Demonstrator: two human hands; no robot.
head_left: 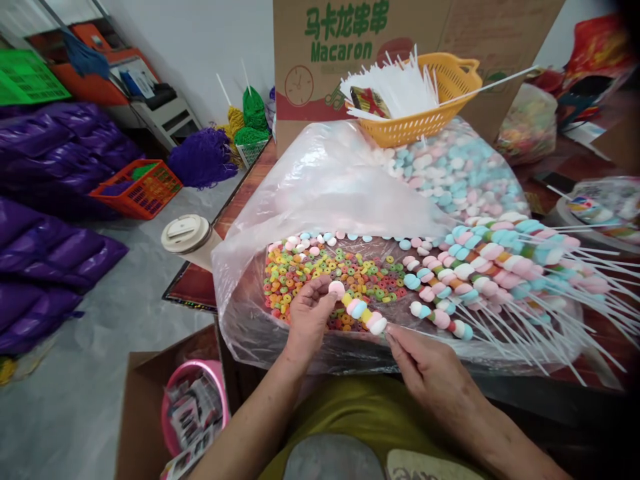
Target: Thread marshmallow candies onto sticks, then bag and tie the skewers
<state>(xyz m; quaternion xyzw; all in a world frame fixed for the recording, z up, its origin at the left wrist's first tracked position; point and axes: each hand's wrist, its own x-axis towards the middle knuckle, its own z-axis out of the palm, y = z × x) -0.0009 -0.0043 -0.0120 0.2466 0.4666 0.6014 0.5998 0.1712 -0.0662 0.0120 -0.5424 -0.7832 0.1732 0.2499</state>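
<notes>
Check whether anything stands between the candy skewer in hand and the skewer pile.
Nothing visible does: the right hand holds the candy skewer by its lower end, and the skewer pile lies uncovered nearby.

Your left hand [308, 315] pinches a pale pink candy [337, 289] at the tip of a skewer [359, 309], while your right hand [434, 365] holds its lower end. Coloured rings [295, 275] lie just beyond on clear plastic [300, 197]; loaded skewers [505, 260] (bare ends pointing right and toward you) are piled at right, and a yellow basket [425, 125] of white sticks [406, 88] stands behind.

Cardboard box [425, 30]: green "马卡龙串串" above "Macaron".
</notes>
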